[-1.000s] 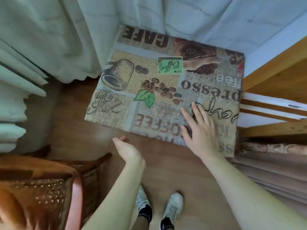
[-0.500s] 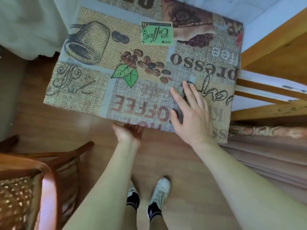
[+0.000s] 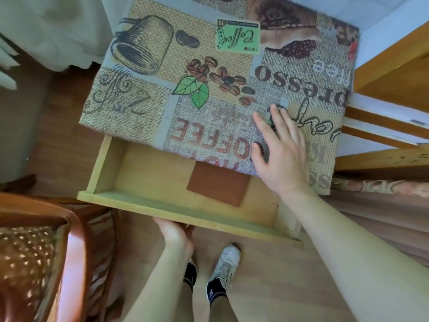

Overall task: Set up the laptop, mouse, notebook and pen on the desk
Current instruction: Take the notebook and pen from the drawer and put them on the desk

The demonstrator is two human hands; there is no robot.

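A small desk covered with a coffee-print cloth fills the upper middle of the head view. Its pale wooden drawer stands pulled out towards me. Inside lies a flat reddish-brown notebook, its far end hidden under the desk top. My left hand grips the underside of the drawer's front board at its middle. My right hand rests flat on the cloth near the desk's front right, fingers spread, holding nothing. No laptop, mouse or pen is in view.
A wooden chair with a woven seat stands at the lower left, close to the drawer's left corner. Wooden shelving borders the desk on the right. Pale curtains hang at the upper left. My feet stand below the drawer.
My left hand reached under the desk's front edge and pulled the drawer out, which revealed the notebook. My right hand stayed flat on the cloth.
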